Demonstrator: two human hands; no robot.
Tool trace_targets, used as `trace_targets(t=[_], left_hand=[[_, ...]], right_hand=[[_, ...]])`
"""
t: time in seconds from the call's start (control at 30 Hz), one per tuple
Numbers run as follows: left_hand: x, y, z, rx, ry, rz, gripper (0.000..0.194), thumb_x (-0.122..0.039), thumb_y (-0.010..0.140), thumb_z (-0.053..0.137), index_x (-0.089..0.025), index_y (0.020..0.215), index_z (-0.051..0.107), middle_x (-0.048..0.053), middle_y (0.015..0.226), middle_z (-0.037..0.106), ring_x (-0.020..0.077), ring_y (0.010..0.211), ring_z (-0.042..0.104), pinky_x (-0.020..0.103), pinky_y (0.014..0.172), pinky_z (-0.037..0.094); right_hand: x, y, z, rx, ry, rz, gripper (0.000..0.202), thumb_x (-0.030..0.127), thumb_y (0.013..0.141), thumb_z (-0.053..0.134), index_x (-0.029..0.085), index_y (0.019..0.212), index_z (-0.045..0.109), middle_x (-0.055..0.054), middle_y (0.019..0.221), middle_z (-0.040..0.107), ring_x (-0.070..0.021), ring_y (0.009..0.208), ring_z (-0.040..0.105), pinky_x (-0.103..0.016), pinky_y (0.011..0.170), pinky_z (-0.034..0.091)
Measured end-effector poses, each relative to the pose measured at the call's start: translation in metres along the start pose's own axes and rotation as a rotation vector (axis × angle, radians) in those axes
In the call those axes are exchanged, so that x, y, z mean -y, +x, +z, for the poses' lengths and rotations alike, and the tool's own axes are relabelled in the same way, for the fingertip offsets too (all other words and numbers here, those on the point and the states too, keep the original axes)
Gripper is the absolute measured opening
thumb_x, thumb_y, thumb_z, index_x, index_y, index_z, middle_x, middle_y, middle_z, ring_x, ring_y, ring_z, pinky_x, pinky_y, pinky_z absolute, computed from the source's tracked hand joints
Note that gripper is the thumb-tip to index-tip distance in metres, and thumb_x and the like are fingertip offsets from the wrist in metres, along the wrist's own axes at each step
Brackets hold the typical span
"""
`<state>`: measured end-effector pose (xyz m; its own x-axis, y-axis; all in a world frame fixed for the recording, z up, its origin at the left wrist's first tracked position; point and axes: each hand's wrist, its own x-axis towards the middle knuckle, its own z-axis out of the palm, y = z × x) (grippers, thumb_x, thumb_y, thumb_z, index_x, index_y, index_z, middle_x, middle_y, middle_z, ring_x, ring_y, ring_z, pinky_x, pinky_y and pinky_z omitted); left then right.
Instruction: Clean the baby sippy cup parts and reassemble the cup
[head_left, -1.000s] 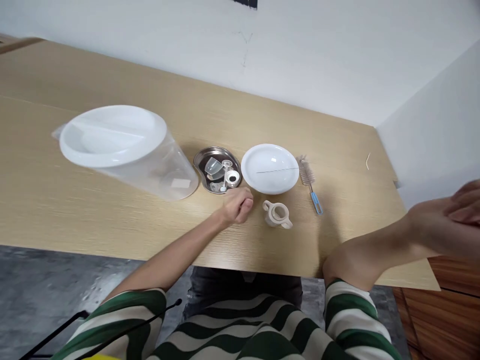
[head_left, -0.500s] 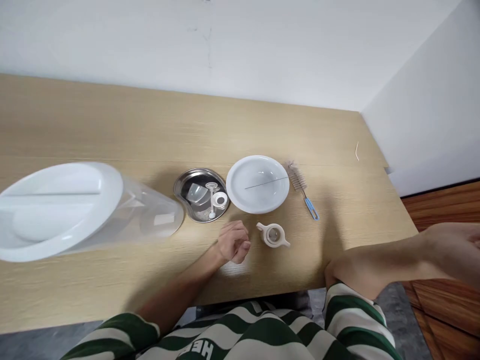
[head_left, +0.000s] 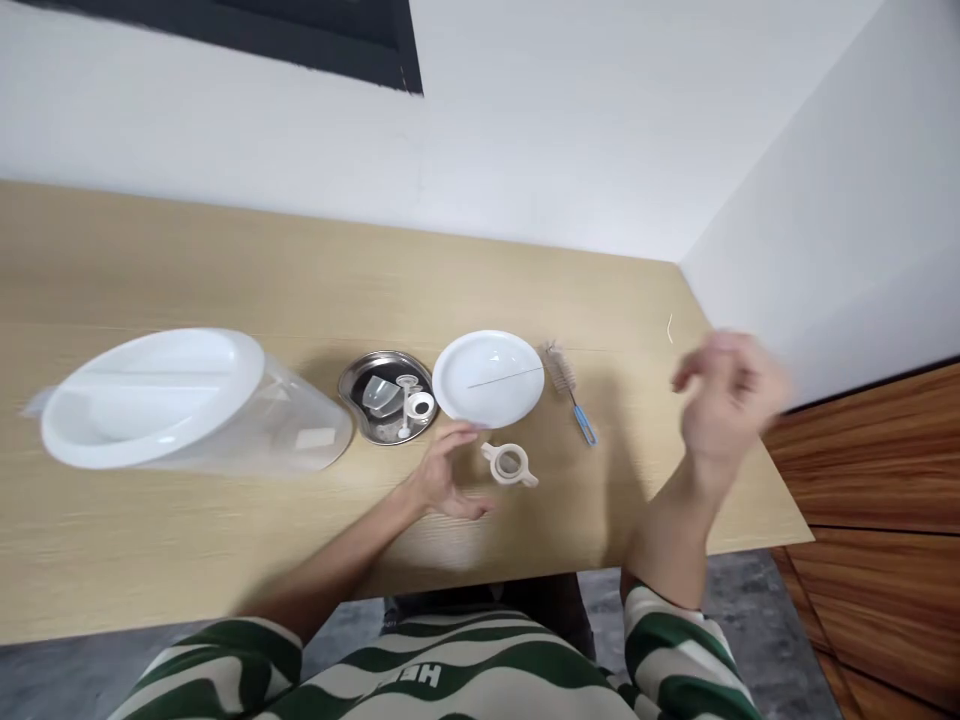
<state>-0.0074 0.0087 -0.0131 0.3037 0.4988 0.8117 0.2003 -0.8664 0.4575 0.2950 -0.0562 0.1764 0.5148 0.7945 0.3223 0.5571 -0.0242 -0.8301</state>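
Observation:
My left hand (head_left: pixel 450 475) hovers over the table with thumb and fingers spread, holding nothing. Just beside its fingertips lies a small white tea-strainer-like piece (head_left: pixel 509 463), a ring with two side tabs and a greyish middle. My right hand (head_left: pixel 731 395) is raised above the table's right side, smeared by motion; its fingers look bent, and whether anything is in them cannot be made out. Beyond the left hand stands a white oval plate (head_left: pixel 469 365) with a thin straight wire (head_left: pixel 504 379) across it. Right of the plate lies a bristle brush (head_left: pixel 583 422) with a blue handle.
On the left is a tall clear pitcher (head_left: pixel 289 425) with a white lid (head_left: pixel 161 400). A kidney-shaped metal tray (head_left: pixel 390 362) holds a clear cup (head_left: pixel 381 396), a white stemmed piece (head_left: pixel 405 405) and a white ring (head_left: pixel 421 406). A thin white strip (head_left: pixel 670 328) lies far right.
My left hand has opened from a loosely closed shape near the strainer-like piece. My right hand has swung inward and up from the far right edge. The view has shifted.

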Motion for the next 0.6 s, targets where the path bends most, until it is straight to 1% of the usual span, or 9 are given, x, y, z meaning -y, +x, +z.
trace_targets(t=[0.03,0.1,0.17,0.2,0.23,0.3,0.43,0.53,0.6], left_hand=[[-0.003,0.006,0.0,0.052,-0.006,0.018,0.095,-0.073,0.058,0.079,-0.025,0.133,0.045,0.011,0.106,0.063,0.0321,0.095,0.067,0.051,0.078,0.058],[-0.012,0.017,0.003,0.226,-0.023,-0.06,0.105,-0.06,0.059,0.088,-0.026,0.144,0.036,0.015,0.121,0.062,0.0345,0.111,0.065,0.052,0.091,0.058],[-0.02,0.022,0.007,0.313,-0.058,-0.205,0.101,-0.053,0.063,0.089,-0.027,0.144,0.034,0.015,0.128,0.062,0.0341,0.116,0.064,0.053,0.097,0.056],[-0.024,0.022,0.01,0.33,-0.079,-0.286,0.097,-0.05,0.064,0.089,-0.028,0.143,0.036,0.015,0.129,0.062,0.0336,0.116,0.065,0.054,0.099,0.055],[-0.027,0.021,0.013,0.33,-0.098,-0.363,0.094,-0.049,0.065,0.089,-0.028,0.141,0.037,0.014,0.129,0.062,0.0331,0.116,0.065,0.055,0.1,0.054],[-0.031,0.016,0.02,0.301,-0.128,-0.472,0.09,-0.048,0.066,0.089,-0.027,0.137,0.039,0.013,0.128,0.061,0.0319,0.114,0.065,0.055,0.1,0.054],[-0.034,0.008,0.034,0.233,-0.188,-0.601,0.089,-0.042,0.062,0.091,-0.025,0.134,0.042,0.011,0.121,0.062,0.0288,0.108,0.067,0.052,0.098,0.054],[-0.035,0.005,0.043,0.157,-0.232,-0.703,0.09,-0.038,0.056,0.094,-0.023,0.131,0.047,0.008,0.117,0.062,0.0262,0.103,0.067,0.048,0.098,0.053],[-0.039,0.004,0.045,0.103,-0.221,-0.73,0.092,-0.039,0.055,0.095,-0.022,0.132,0.047,0.008,0.117,0.061,0.0253,0.104,0.066,0.047,0.099,0.052]], right_hand=[[-0.012,0.001,0.009,0.005,-0.046,-0.038,0.038,0.054,0.1,0.04,0.025,0.087,0.061,-0.004,0.079,0.063,-0.02,0.077,0.064,-0.035,0.072,0.055],[-0.044,-0.004,0.029,0.109,-0.173,-0.069,0.034,0.054,0.096,0.049,0.023,0.1,0.063,-0.009,0.1,0.066,-0.0243,0.095,0.063,-0.041,0.09,0.052],[-0.079,-0.018,0.05,0.164,-0.311,-0.017,0.045,0.053,0.092,0.055,0.018,0.121,0.059,-0.018,0.125,0.059,-0.0313,0.12,0.053,-0.047,0.105,0.043],[-0.095,-0.026,0.06,0.203,-0.375,0.017,0.051,0.053,0.091,0.057,0.016,0.127,0.056,-0.021,0.129,0.057,-0.0342,0.125,0.049,-0.049,0.108,0.039],[-0.108,-0.035,0.069,0.244,-0.419,0.045,0.056,0.052,0.09,0.06,0.015,0.131,0.054,-0.022,0.131,0.055,-0.036,0.127,0.046,-0.05,0.109,0.037],[-0.125,-0.048,0.085,0.236,-0.456,0.089,0.056,0.049,0.089,0.062,0.013,0.132,0.052,-0.024,0.132,0.053,-0.0384,0.127,0.045,-0.051,0.107,0.036],[-0.131,-0.052,0.101,0.2,-0.43,0.124,0.032,0.038,0.093,0.057,0.014,0.113,0.057,-0.025,0.131,0.052,-0.0367,0.124,0.046,-0.048,0.104,0.037],[-0.132,-0.047,0.1,0.162,-0.373,0.159,0.019,0.03,0.094,0.049,0.014,0.103,0.056,-0.02,0.114,0.062,-0.0303,0.108,0.056,-0.041,0.095,0.043],[-0.134,-0.046,0.093,0.125,-0.318,0.172,0.018,0.031,0.094,0.048,0.016,0.099,0.056,-0.015,0.096,0.066,-0.0272,0.093,0.061,-0.038,0.086,0.045]])
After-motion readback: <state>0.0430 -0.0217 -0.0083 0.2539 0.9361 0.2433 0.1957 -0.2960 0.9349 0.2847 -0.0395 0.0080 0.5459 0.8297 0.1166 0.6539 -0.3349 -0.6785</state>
